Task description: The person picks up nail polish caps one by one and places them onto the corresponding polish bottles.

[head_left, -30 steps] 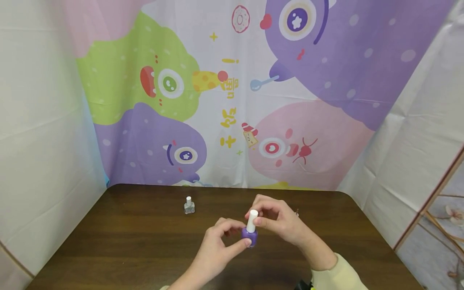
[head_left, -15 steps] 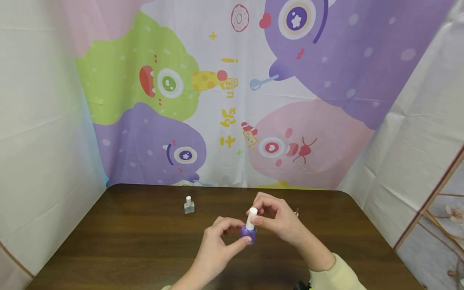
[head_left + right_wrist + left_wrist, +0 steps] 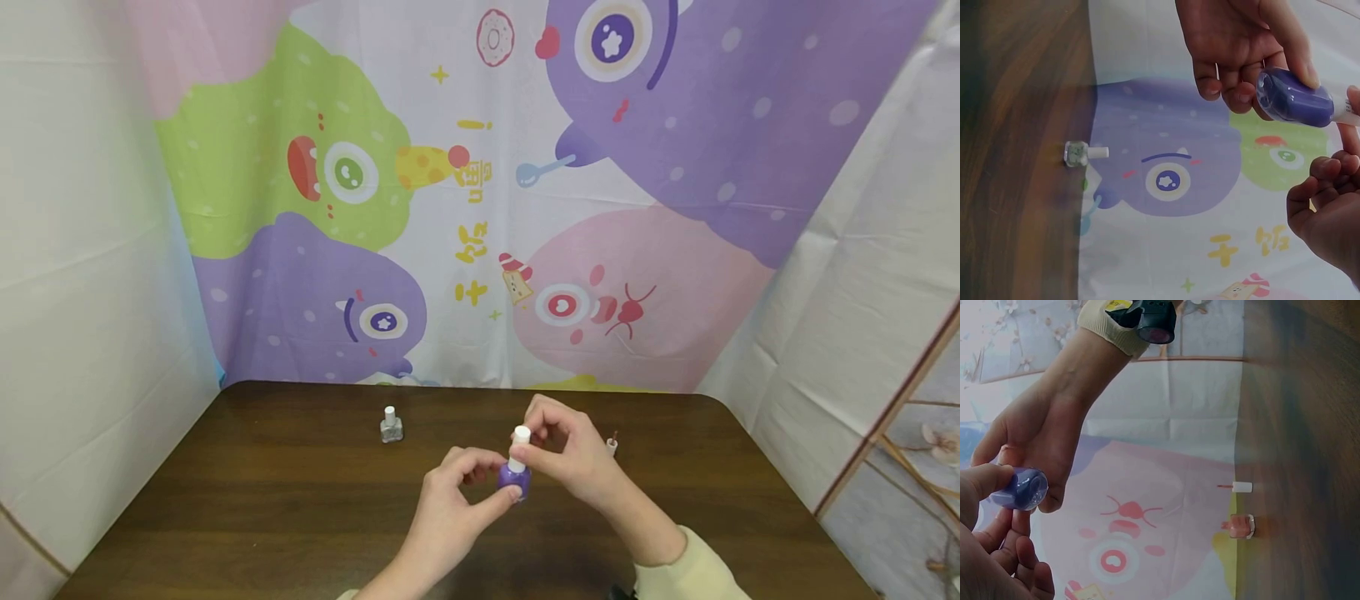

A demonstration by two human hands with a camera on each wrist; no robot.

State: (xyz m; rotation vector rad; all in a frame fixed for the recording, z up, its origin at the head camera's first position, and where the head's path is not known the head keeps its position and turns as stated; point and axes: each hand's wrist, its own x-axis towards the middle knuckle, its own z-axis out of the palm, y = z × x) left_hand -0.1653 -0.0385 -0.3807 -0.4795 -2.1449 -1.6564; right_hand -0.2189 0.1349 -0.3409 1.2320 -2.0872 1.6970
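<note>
Above the table, my left hand [image 3: 453, 508] pinches a purple nail polish bottle [image 3: 513, 479] between thumb and fingers. My right hand [image 3: 573, 450] grips its white cap [image 3: 522, 434], which is seated on the bottle's neck. The bottle stands slightly tilted in the head view; its purple body [image 3: 1297, 100] also shows close up in the right wrist view. Beyond the right hand, a loose white brush cap [image 3: 612, 447] stands on the table, bristles up. The left wrist view shows a capless pinkish polish bottle [image 3: 1241, 526] beside it, hidden from the head camera.
A silver nail polish bottle [image 3: 392, 429] with a white cap stands toward the back left of the dark wooden table [image 3: 262, 500]. A cartoon-printed curtain [image 3: 465, 350] hangs along the table's back edge, with pale cloth at both sides.
Both hands stay on the purple bottle, which has risen slightly. The right hand has shifted a little left and away, bringing more of the loose brush cap into view.
</note>
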